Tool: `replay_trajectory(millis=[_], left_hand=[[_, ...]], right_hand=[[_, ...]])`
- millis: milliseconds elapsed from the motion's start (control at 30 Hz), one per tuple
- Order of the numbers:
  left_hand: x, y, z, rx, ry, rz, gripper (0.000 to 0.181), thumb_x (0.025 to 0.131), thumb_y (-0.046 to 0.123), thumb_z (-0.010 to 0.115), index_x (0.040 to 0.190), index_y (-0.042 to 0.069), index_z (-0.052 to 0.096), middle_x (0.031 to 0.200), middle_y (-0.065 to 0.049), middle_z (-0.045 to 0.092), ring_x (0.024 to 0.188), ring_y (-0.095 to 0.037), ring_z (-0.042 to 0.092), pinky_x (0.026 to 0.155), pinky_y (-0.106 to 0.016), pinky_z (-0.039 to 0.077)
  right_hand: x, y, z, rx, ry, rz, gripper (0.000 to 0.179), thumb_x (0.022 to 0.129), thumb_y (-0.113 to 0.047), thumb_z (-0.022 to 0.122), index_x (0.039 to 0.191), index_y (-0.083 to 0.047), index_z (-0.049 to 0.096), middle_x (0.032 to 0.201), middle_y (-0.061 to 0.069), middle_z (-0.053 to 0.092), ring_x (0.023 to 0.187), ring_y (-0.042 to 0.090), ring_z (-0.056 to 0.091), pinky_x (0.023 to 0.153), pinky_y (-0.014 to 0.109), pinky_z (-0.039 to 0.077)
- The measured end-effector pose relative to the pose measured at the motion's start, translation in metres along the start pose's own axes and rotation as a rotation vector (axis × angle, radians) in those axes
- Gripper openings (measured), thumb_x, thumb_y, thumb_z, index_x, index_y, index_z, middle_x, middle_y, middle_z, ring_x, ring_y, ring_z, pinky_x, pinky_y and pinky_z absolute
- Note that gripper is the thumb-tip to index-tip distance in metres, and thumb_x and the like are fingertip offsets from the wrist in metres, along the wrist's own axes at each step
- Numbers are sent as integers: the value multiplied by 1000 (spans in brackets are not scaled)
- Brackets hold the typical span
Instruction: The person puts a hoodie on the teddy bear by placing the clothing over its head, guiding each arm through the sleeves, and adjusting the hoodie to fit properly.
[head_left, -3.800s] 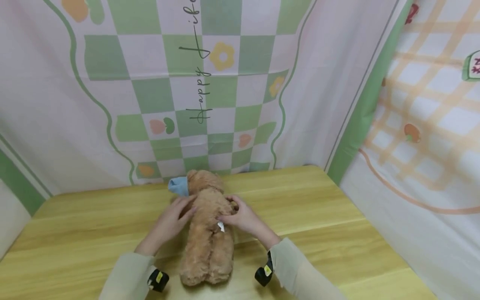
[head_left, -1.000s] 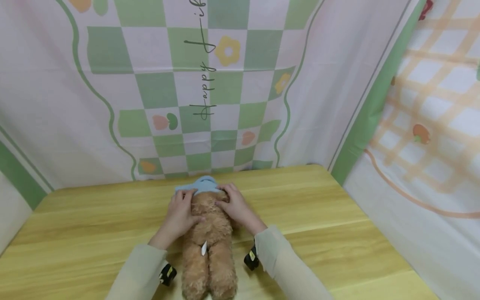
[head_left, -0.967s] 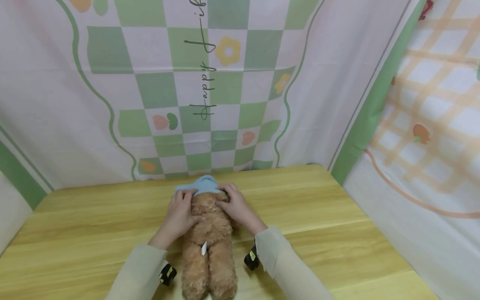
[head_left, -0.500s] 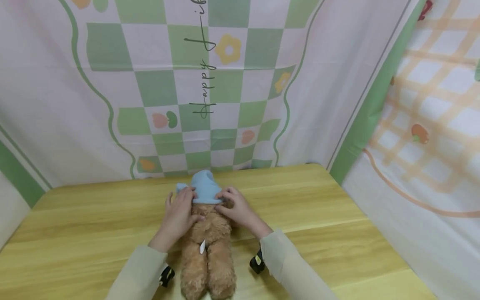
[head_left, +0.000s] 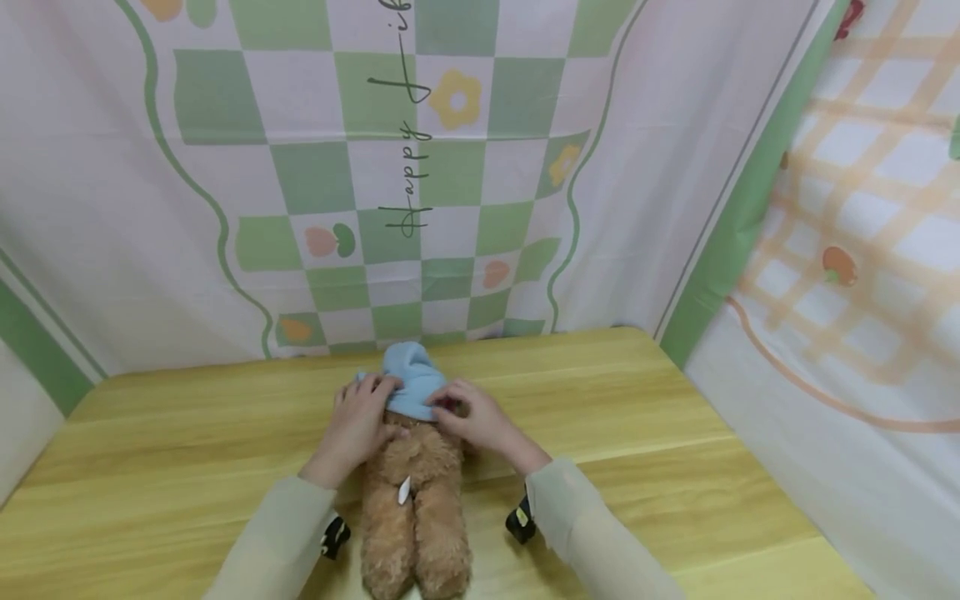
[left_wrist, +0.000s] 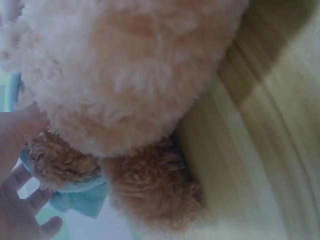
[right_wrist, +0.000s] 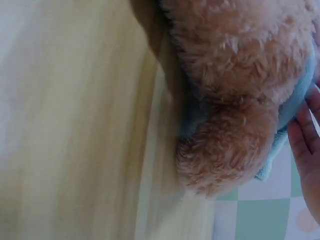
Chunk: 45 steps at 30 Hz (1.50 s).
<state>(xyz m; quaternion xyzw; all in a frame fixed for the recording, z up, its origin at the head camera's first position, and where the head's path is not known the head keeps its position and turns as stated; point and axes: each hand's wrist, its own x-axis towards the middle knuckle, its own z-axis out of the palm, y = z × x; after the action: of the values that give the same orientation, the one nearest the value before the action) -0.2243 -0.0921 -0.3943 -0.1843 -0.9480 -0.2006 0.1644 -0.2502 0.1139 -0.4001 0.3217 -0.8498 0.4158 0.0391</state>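
A brown plush bear point(head_left: 416, 517) lies lengthwise on the table, with a small white tag point(head_left: 405, 490) between its legs. Over its head sits a light-blue cloth cap point(head_left: 411, 367), its lower edge near the neck. My left hand point(head_left: 358, 421) holds the cap's left side with bent fingers, its thumb on the fur. On the other side, my right hand point(head_left: 474, 417) pinches the cap's lower right edge between thumb and fingers. In the left wrist view, fingers point(left_wrist: 20, 200) reach around the brown head beside the blue cloth. In the right wrist view, fingertips point(right_wrist: 297, 132) meet the cap's edge.
The wooden table point(head_left: 637, 467) spreads out on both sides of the bear. Behind its far edge hangs a green-and-white checked curtain point(head_left: 442, 242), and an orange-checked cloth point(head_left: 862, 250) hangs at the right. Black wrist cameras point(head_left: 521, 521) sit under both sleeves.
Earlier the head was bare, with the blue cloth at its left. Since then the cap has come over the head and down toward the neck. My right hand now pinches its edge.
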Motion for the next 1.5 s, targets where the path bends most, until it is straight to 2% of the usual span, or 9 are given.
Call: replay_trajectory(millis=[200,300,433,533,800,967,1133,1333,1500], left_hand=[[-1,-3,2,-26,-8,6,51,72,26,81,115,10,59,118,-16,56,113,-39,52,98,-60,37],[-3,-4,4,-24,-1,12,50,73,26,80,116,10,59,119,-15,57,114,-39,52,100,-59,37],[-6,-7,8,-25,45,41,43,77,24,77,114,11,61,116,-13,58,111,-37,54,98,-58,39],[-9,-9,13,-8,87,66,35,81,20,74,112,12,62,112,-12,60,107,-36,56,95,-56,41],[-8,-6,16,74,146,60,30,83,16,73,111,15,62,111,-9,62,103,-33,58,90,-54,42],[-4,-3,16,77,162,34,33,82,15,75,112,14,60,110,-9,62,100,-31,59,84,-49,42],[-1,0,15,58,142,-2,54,80,18,77,128,8,56,118,-16,59,103,-33,60,76,-44,43],[2,-3,16,108,89,2,45,82,21,75,122,8,60,119,-13,62,102,-34,58,77,-44,42],[5,-6,16,147,81,8,40,82,23,75,117,9,62,115,-11,63,99,-31,58,77,-42,39]], right_hand=[[16,0,-5,-14,-13,142,35,99,-14,51,132,-4,54,93,14,59,74,12,49,65,22,43],[21,0,-10,-45,-95,156,33,97,-16,56,128,-5,57,119,18,52,100,24,55,86,33,49],[24,1,-14,-15,-200,157,32,96,-17,58,124,-3,53,143,22,40,135,39,39,109,53,37],[24,3,-13,23,-222,155,30,96,-13,57,122,-1,49,135,21,49,132,38,44,108,50,39],[23,5,-6,-20,-100,154,42,92,-12,63,130,0,50,125,16,55,114,29,54,96,45,47],[22,5,0,-65,10,151,23,88,-9,67,110,-2,62,108,12,59,98,22,56,84,35,49],[18,7,7,-141,95,75,13,85,4,61,96,-2,66,101,12,60,89,23,58,77,33,51],[16,6,7,-104,79,81,13,89,2,59,100,-3,62,128,18,50,103,30,60,82,40,53],[16,4,4,-15,50,188,21,89,-4,62,108,-3,55,116,17,55,91,22,53,74,31,47]])
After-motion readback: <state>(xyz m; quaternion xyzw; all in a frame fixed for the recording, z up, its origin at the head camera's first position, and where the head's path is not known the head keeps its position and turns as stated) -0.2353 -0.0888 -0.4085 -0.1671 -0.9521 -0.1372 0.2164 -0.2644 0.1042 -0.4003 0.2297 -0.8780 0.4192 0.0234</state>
